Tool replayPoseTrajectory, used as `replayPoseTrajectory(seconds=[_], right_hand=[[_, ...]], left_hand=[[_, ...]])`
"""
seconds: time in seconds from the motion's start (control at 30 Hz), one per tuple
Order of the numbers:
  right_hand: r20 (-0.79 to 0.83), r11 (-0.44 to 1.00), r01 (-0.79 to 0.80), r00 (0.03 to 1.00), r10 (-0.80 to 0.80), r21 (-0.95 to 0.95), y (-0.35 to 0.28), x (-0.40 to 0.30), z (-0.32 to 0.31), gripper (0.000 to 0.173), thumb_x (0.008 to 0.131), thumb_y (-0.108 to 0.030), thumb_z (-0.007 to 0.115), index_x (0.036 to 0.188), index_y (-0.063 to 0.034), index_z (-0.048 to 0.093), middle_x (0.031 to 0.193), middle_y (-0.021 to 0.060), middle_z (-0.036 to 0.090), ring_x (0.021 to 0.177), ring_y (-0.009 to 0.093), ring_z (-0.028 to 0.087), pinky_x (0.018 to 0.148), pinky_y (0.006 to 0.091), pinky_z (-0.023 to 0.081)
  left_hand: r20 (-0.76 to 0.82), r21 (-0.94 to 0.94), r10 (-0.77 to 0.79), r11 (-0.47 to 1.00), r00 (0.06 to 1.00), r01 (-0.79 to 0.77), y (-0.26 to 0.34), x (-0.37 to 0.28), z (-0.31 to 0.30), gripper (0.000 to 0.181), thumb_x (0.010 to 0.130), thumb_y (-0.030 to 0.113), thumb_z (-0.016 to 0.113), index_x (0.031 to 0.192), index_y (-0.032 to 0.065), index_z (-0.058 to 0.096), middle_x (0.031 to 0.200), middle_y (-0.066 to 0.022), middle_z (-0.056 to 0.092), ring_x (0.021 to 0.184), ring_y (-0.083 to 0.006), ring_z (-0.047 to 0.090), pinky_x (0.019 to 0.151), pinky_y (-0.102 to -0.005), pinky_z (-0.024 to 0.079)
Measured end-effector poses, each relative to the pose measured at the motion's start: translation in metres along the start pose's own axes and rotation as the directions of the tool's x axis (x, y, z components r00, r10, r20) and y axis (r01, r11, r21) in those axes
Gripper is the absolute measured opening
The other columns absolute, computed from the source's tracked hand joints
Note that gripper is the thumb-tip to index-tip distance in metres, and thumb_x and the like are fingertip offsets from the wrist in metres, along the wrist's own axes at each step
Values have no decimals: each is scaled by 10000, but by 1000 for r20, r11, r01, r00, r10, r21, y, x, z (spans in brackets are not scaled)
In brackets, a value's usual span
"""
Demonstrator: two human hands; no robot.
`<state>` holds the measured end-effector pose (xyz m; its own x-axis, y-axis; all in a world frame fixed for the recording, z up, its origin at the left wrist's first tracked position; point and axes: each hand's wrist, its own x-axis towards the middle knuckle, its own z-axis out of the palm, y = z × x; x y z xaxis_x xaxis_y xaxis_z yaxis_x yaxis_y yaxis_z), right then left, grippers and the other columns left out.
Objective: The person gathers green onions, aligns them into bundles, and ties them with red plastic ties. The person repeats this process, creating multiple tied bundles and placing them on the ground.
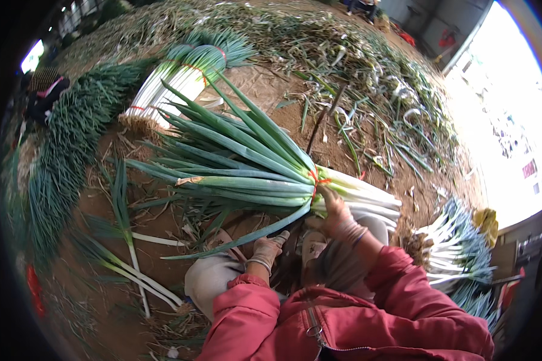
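Observation:
A big bundle of long green onions (235,176) lies across in front of my knees, leaves to the left and white stalks to the right. A red tie (315,180) with a knot cinches it where green meets white. My right hand (338,216), in a thin glove, grips its near side just beside the tie, thumb on top; the other fingers are partly hidden beneath. My left hand (267,251), also gloved, is lower, by my left knee, beside a drooping leaf. Its fingers are partly curled, and whether they hold anything is unclear.
Tied onion bundles (176,83) lie beyond. A long leafy heap (81,140) runs along the left, near a crouching person (47,94). Loose onions (135,270) lie lower left, more onions (456,248) at right. A thin upright rod (321,119) stands behind the bundle. Leaf waste (366,67) covers the far ground.

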<state>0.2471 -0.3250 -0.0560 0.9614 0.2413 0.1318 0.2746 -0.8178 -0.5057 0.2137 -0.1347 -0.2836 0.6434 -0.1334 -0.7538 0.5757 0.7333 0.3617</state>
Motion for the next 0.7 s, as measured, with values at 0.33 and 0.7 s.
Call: replayPoseTrajectory(seconds=[0.33, 0.7], right_hand=[[151, 924, 141, 984, -91, -356, 17, 79, 122, 1151, 532, -363, 831, 1431, 35, 231, 1488, 301, 207, 1377, 475, 213, 1145, 555, 152], [301, 842, 506, 846, -440, -190, -32, 203, 124, 1081, 524, -373, 822, 1414, -23, 317, 1456, 277, 262, 1354, 506, 224, 1124, 601, 170]], left_hand=[[89, 618, 693, 525, 715, -585, 99, 26, -30, 335, 807, 114, 743, 1090, 110, 565, 979, -14, 615, 837, -154, 598, 714, -293, 519], [323, 577, 579, 507, 749, -640, 177, 166, -46, 443, 942, 303, 498, 1338, 110, 452, 1290, -52, 553, 1144, -233, 539, 945, -425, 477]])
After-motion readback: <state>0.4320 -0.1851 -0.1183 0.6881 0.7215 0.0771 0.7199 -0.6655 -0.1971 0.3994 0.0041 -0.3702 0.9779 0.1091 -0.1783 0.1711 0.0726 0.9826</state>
